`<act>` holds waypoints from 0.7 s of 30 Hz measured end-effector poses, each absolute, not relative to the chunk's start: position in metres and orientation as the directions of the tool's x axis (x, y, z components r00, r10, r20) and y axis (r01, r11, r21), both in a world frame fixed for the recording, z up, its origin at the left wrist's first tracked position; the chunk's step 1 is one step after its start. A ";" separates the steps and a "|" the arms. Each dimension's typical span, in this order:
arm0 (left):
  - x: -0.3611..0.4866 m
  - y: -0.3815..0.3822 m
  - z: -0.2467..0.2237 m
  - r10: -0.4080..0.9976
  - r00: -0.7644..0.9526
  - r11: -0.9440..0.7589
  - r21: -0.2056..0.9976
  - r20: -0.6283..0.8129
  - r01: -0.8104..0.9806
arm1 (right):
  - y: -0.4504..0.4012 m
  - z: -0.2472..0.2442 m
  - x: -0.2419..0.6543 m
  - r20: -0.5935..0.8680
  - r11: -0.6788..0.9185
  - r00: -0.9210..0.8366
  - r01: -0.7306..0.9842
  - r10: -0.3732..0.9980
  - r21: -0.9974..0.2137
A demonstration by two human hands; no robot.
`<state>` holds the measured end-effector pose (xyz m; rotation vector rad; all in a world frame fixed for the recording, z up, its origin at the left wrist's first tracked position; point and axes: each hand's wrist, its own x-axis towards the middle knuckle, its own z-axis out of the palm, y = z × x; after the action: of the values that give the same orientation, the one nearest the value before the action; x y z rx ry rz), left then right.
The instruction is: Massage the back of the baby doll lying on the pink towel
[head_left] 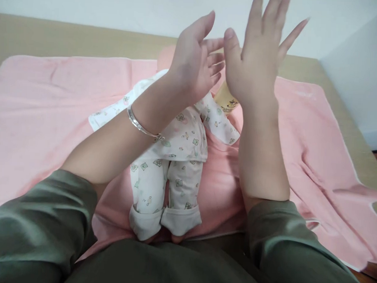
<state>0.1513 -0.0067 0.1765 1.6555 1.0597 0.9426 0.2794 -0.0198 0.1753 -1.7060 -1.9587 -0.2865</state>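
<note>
Both my hands are raised over a baby-sized figure in a white printed top point(188, 135) and matching trousers point(179, 182). It lies on its back or front, I cannot tell which; my left arm covers much of its upper body. My left hand point(196, 61), with a silver bracelet point(141, 127) at the wrist, is open, palm turned to the right and fingers loosely bent. Beside it my right hand point(259, 57) is open with fingers stretched and spread. The left fingertips come close to the right thumb; whether they touch is unclear. Neither hand holds anything.
A pink towel point(66, 100) with folds at the right lies under the figure on a pale wooden table point(56, 31). Partly behind my right hand is a yellow container point(225, 99) with dark print. A white wall point(103, 6) rises behind the table.
</note>
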 end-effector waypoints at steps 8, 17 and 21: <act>0.147 0.034 0.147 0.893 0.447 -0.121 0.985 0.056 0.120 | -0.011 0.168 0.276 0.483 0.162 -0.057 0.970 0.874 -0.180; 0.110 0.001 0.163 0.851 0.510 0.154 0.988 -0.128 -0.010 | 0.015 0.153 0.259 0.465 -0.169 0.209 0.977 0.860 -0.128; 0.076 -0.025 0.176 0.888 0.438 0.216 0.968 -0.140 -0.129 | 0.017 0.148 0.259 0.531 -0.148 0.181 0.984 0.828 -0.103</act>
<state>0.0760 -0.0247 0.1762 1.1281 0.8460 0.8360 0.2590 0.0172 0.1480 -2.0390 -1.7019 -0.4920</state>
